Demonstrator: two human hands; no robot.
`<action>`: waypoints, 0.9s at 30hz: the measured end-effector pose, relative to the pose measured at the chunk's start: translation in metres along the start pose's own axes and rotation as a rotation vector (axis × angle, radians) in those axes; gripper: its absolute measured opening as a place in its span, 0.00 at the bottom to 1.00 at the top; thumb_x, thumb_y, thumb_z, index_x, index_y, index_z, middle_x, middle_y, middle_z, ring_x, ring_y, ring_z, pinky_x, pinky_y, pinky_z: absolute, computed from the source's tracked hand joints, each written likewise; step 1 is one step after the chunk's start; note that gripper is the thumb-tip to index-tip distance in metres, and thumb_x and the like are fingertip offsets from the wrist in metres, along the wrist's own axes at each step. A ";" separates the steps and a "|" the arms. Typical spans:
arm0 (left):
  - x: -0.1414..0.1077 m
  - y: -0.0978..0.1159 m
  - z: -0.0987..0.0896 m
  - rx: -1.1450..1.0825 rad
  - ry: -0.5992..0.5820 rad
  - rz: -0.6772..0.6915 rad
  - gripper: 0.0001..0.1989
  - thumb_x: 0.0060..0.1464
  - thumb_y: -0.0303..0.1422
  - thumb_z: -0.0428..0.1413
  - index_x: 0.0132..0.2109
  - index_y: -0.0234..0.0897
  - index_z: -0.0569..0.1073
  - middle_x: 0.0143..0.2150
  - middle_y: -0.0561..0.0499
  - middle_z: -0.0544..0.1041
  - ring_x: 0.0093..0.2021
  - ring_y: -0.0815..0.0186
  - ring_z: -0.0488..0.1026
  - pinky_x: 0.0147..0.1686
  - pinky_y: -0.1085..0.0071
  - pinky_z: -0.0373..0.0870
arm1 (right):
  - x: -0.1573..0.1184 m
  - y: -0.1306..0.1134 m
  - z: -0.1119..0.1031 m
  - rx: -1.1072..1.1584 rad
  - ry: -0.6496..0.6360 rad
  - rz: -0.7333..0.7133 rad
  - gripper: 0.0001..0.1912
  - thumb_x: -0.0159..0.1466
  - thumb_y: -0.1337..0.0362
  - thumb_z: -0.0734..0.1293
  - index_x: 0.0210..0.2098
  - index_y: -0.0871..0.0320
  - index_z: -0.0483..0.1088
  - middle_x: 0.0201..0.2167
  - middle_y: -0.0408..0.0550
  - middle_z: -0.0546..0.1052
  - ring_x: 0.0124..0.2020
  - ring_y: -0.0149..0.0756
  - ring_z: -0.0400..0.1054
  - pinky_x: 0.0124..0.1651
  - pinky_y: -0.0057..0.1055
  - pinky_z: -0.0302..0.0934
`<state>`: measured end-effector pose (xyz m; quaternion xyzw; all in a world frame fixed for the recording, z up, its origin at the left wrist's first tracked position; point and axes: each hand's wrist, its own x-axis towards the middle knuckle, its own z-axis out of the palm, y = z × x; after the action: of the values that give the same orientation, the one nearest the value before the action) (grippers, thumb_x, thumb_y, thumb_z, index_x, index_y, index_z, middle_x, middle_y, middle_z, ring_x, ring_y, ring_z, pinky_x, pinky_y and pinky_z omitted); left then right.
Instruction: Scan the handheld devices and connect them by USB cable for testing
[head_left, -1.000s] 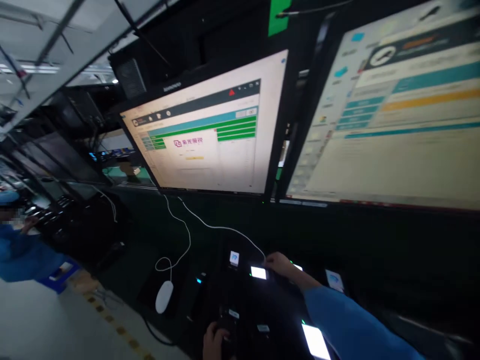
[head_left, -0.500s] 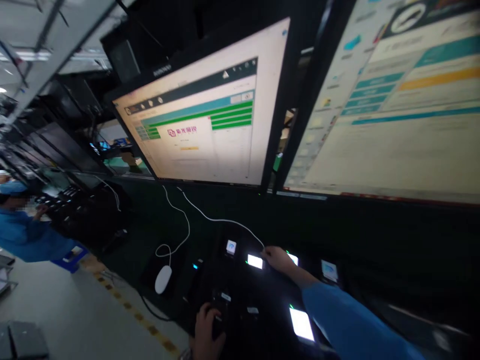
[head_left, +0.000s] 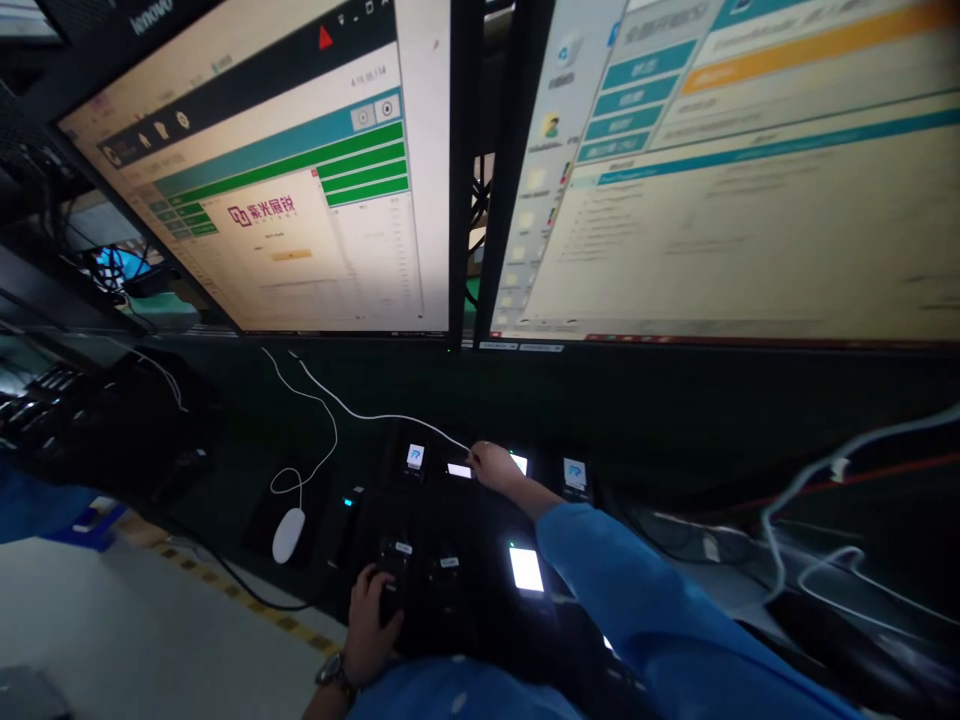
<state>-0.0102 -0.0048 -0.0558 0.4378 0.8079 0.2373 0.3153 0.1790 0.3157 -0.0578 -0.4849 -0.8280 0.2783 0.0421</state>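
My right hand [head_left: 495, 465] pinches the end of a white cable [head_left: 375, 416] at a small black device whose lit screen [head_left: 459, 470] shows beside the fingertips. The cable's plug is hidden, so I cannot tell whether it is in the device. Lower down, my left hand [head_left: 369, 620], with a watch [head_left: 335, 672] on its wrist, grips the near end of a black device with a white label [head_left: 403, 548]. Just right of it lies a second labelled black device [head_left: 448, 585]. Another device with a bright white screen [head_left: 526, 570] lies below my right forearm.
Two large monitors [head_left: 300, 290] stand behind the dark bench. A white mouse [head_left: 288, 535] with a looped cord lies left of the devices. More devices, one showing a blue logo [head_left: 575, 474], line the back row. White cables [head_left: 780, 530] tangle at the right.
The view has turned right and moved closer, so the monitors look larger and the co-worker at the left is mostly out of frame. Both hands keep their places at the devices.
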 end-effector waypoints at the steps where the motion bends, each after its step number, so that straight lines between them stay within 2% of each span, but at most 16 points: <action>1: 0.000 0.001 0.000 0.002 0.002 -0.004 0.22 0.43 0.28 0.53 0.48 0.40 0.72 0.62 0.42 0.64 0.60 0.55 0.63 0.62 0.53 0.57 | -0.001 0.000 0.001 -0.007 0.005 0.021 0.11 0.65 0.59 0.65 0.36 0.62 0.72 0.41 0.50 0.75 0.43 0.36 0.69 0.49 0.39 0.63; 5: 0.000 0.002 0.000 -0.001 0.004 -0.001 0.22 0.43 0.28 0.54 0.49 0.40 0.72 0.61 0.42 0.64 0.60 0.55 0.63 0.62 0.53 0.57 | -0.001 0.004 0.001 -0.001 0.048 0.122 0.13 0.65 0.57 0.64 0.36 0.61 0.72 0.38 0.50 0.76 0.39 0.35 0.70 0.46 0.38 0.64; 9: 0.001 -0.001 0.000 0.008 -0.004 0.010 0.22 0.44 0.29 0.54 0.50 0.39 0.71 0.62 0.41 0.63 0.61 0.55 0.62 0.63 0.53 0.57 | 0.008 0.004 -0.011 0.065 0.095 0.163 0.14 0.66 0.58 0.62 0.39 0.62 0.74 0.37 0.53 0.78 0.39 0.36 0.72 0.42 0.32 0.64; 12: 0.003 -0.003 0.000 0.029 -0.015 0.009 0.23 0.44 0.29 0.53 0.50 0.37 0.70 0.62 0.40 0.63 0.61 0.55 0.62 0.63 0.54 0.56 | 0.016 0.002 -0.019 0.140 0.044 0.126 0.16 0.66 0.58 0.61 0.40 0.61 0.75 0.35 0.49 0.80 0.37 0.35 0.73 0.38 0.27 0.63; 14: 0.004 -0.004 0.001 0.035 -0.014 0.014 0.23 0.44 0.29 0.53 0.50 0.37 0.70 0.62 0.40 0.63 0.61 0.55 0.62 0.63 0.54 0.56 | 0.018 -0.001 -0.018 0.170 -0.024 0.085 0.14 0.64 0.57 0.64 0.41 0.59 0.76 0.35 0.46 0.80 0.37 0.34 0.73 0.39 0.26 0.64; 17: 0.004 -0.003 0.001 0.028 -0.005 0.019 0.22 0.44 0.29 0.54 0.50 0.38 0.71 0.62 0.42 0.63 0.62 0.55 0.61 0.63 0.54 0.56 | 0.016 -0.004 -0.006 0.149 -0.115 0.068 0.14 0.60 0.57 0.70 0.41 0.60 0.74 0.41 0.47 0.78 0.41 0.36 0.72 0.46 0.33 0.66; 20: 0.004 -0.002 0.000 0.025 -0.010 0.009 0.22 0.44 0.29 0.54 0.50 0.38 0.71 0.62 0.42 0.63 0.62 0.54 0.60 0.63 0.53 0.55 | 0.011 -0.005 0.008 0.109 -0.161 0.115 0.15 0.63 0.58 0.67 0.45 0.61 0.71 0.46 0.50 0.75 0.46 0.38 0.70 0.49 0.43 0.66; 27: 0.005 -0.002 -0.002 0.008 -0.024 0.007 0.22 0.44 0.29 0.54 0.50 0.39 0.70 0.62 0.41 0.63 0.62 0.53 0.61 0.63 0.52 0.55 | 0.016 0.002 0.021 0.156 -0.165 0.299 0.17 0.66 0.57 0.64 0.50 0.60 0.68 0.48 0.50 0.73 0.44 0.38 0.70 0.45 0.40 0.69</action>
<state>-0.0144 -0.0021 -0.0572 0.4447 0.8034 0.2299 0.3224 0.1650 0.3204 -0.0797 -0.5735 -0.7232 0.3837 -0.0300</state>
